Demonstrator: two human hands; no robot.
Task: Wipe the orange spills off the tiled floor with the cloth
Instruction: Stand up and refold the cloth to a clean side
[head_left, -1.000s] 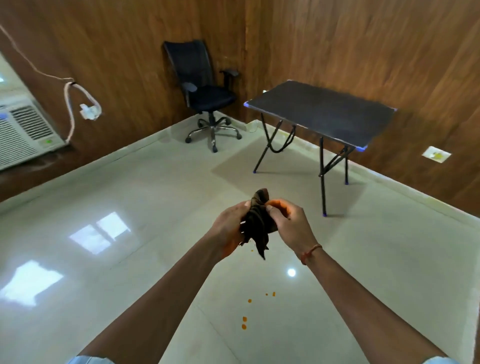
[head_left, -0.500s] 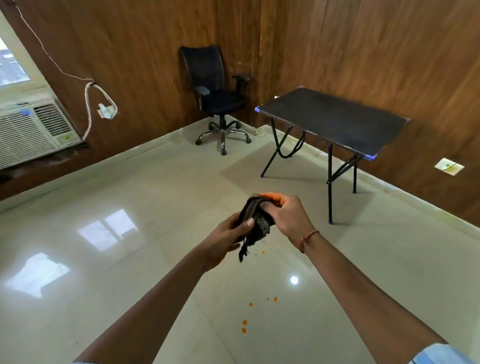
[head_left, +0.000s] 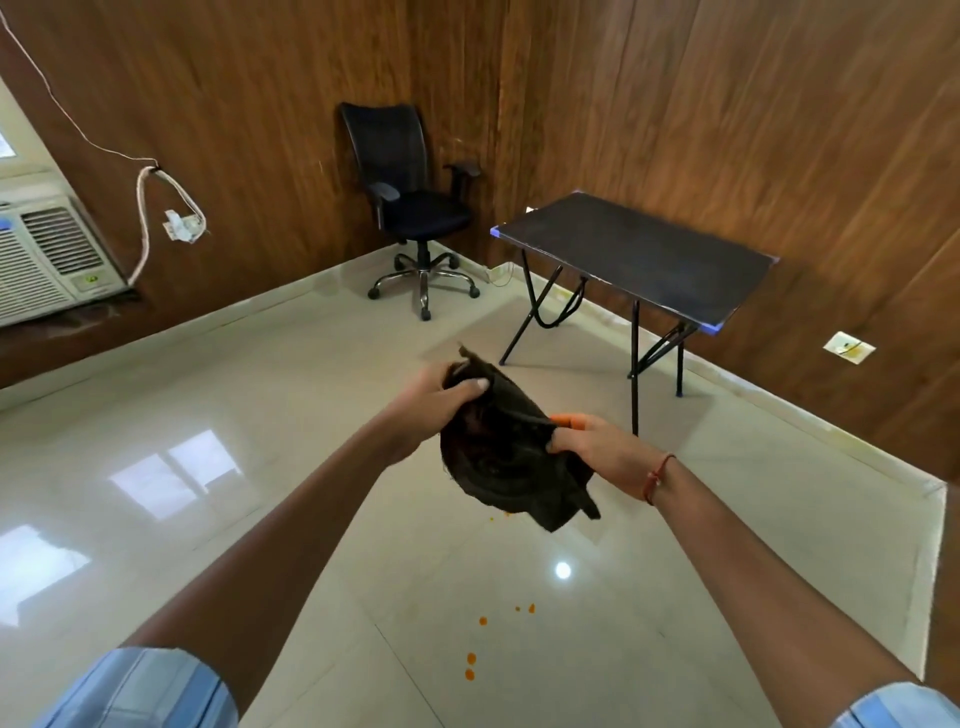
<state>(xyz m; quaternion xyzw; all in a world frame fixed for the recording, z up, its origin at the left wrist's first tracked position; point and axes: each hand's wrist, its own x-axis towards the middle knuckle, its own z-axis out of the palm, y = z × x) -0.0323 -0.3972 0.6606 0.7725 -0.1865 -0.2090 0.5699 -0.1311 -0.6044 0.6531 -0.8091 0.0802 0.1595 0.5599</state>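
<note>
The dark cloth (head_left: 511, 457) is up in the air in the middle, over the tiled floor (head_left: 234, 426). The left hand (head_left: 431, 408) grips its far top edge with curled fingers. The right hand (head_left: 605, 452) pinches its right side, and that hand's fingertips look orange. The cloth is spread out, floppy and crumpled, with one corner hanging down. The orange spills (head_left: 470, 659) are small dots on the floor, nearer than the cloth and below it. A black table (head_left: 639, 260) stands far right by the wooden wall (head_left: 753, 130). A black chair (head_left: 410, 208) sits in the far corner, and a white air conditioner (head_left: 47, 254) is far left. All three are well apart from the dots. Wide shiny floor runs left and right of the dots to the walls.
</note>
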